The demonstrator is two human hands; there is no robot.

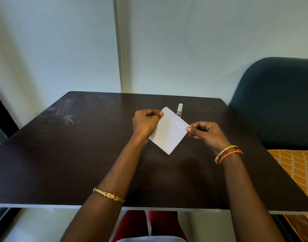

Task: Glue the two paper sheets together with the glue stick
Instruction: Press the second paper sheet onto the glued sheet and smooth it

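Paper sheets: white paper sheets [169, 132], seen as one stacked piece turned like a diamond; a thin second edge shows along the far corner, so two layers appear to lie together. Whether they are already stuck cannot be told.
Paper position: held over the middle of the dark surface [79, 154], lowest corner pointing toward the near edge. Whether that corner touches the surface cannot be told.
Left hand: left hand [145, 123] pinches the far left corner of the sheets between thumb and fingers; the other fingers curled in, pink polish on the thumbnail.
Right hand: right hand [206, 134] pinches the right corner of the sheets with thumb and forefinger, remaining fingers folded.
Glue stick: glue stick [179, 110] stands upright on the surface just beyond the sheets, white cap on, yellow label with black letters; its lower part hidden behind the paper. Neither hand touches it.
Wrists: gold bangle [108, 195] on the left forearm; gold bangle and orange braided band [231, 155] on the right wrist.
Surface: dark brown, faint pale scuff marks [67, 114] at far left.
Surroundings: pale wall [62, 41] behind; dark blue chair back [275, 102] at right; orange patterned cloth [296, 168] below it.
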